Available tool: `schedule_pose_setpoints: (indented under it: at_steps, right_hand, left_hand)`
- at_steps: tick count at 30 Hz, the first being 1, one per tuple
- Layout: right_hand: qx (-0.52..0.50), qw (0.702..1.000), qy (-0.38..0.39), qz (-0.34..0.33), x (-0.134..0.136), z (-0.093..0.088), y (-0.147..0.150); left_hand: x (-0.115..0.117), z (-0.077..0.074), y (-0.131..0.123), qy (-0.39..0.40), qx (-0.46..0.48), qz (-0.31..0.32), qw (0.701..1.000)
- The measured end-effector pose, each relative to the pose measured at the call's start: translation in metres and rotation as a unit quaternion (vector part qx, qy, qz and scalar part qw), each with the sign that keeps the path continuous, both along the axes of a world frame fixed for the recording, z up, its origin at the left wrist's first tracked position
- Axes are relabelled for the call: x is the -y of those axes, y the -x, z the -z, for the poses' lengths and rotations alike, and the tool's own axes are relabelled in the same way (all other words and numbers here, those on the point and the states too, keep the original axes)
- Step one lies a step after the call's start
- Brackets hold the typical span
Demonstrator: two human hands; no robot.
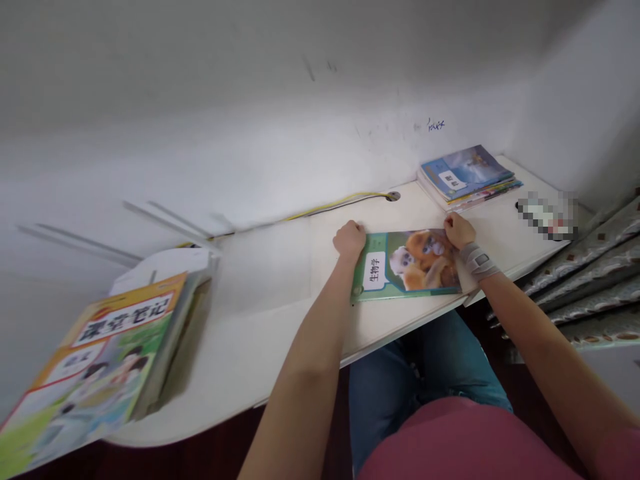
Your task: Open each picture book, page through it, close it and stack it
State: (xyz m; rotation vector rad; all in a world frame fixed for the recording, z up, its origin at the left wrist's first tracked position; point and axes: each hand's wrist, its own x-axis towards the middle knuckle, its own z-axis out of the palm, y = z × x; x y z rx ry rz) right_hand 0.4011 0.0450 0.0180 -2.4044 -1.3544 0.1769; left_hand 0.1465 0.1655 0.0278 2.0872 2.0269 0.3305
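Green biology textbook (pixel 406 265) — between left hand (pixel 349 241) and right hand (pixel 459 230), touching both.

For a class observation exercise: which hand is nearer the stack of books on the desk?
Right. The right hand is just in front of the stack of books; the left hand lies farther off, to its left.

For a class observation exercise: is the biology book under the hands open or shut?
Shut: the biology textbook lies flat, monkey cover showing, the left hand and right hand at its top corners.
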Motion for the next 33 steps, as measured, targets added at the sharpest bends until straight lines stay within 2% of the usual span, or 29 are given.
schedule_pose_setpoints:
  at_steps: [9,12,14,16,19,21,23,25,27,29,31,33]
  right_hand:
    - [0.029,0.997,0.009,-0.072,-0.032,0.002,0.03]
    - [0.032,0.996,0.009,-0.081,-0.041,0.0,0.032]
    - [0.036,0.995,0.007,-0.087,-0.042,-0.001,0.032]
    - [0.041,0.995,0.005,-0.095,-0.042,-0.001,0.033]
    - [0.044,0.994,0.0,-0.102,-0.043,0.001,0.03]
    - [0.037,0.994,-0.003,-0.105,-0.045,-0.001,0.027]
    - [0.028,0.994,-0.011,-0.102,-0.044,-0.006,0.025]
    - [0.044,0.992,-0.045,-0.109,-0.039,-0.014,0.03]
    - [0.086,0.978,-0.101,-0.162,-0.027,-0.019,0.045]
    - [0.117,0.945,-0.132,-0.276,-0.01,-0.018,0.066]
    - [0.128,0.911,-0.109,-0.377,0.007,-0.01,0.082]
    - [0.132,0.906,-0.071,-0.397,0.019,0.001,0.083]
  left_hand:
    - [0.008,-0.001,0.034,-0.01,-0.026,-0.053,0.998]
    - [0.021,-0.006,0.035,-0.061,-0.031,-0.048,0.996]
    - [0.036,-0.01,0.029,-0.109,-0.044,-0.01,0.993]
    - [0.057,-0.01,0.017,-0.131,-0.066,0.056,0.988]
    - [0.09,-0.003,-0.002,-0.099,-0.087,0.177,0.975]
    - [0.105,0.003,-0.013,-0.052,-0.085,0.235,0.967]
    - [0.11,0.009,-0.021,-0.011,-0.081,0.256,0.963]
    - [0.108,0.012,-0.026,0.007,-0.078,0.252,0.965]
    - [0.104,0.014,-0.028,0.007,-0.076,0.243,0.967]
    - [0.101,0.014,-0.027,0.002,-0.074,0.239,0.968]
    - [0.101,0.015,-0.025,-0.001,-0.075,0.24,0.968]
    - [0.103,0.017,-0.023,-0.005,-0.072,0.231,0.97]
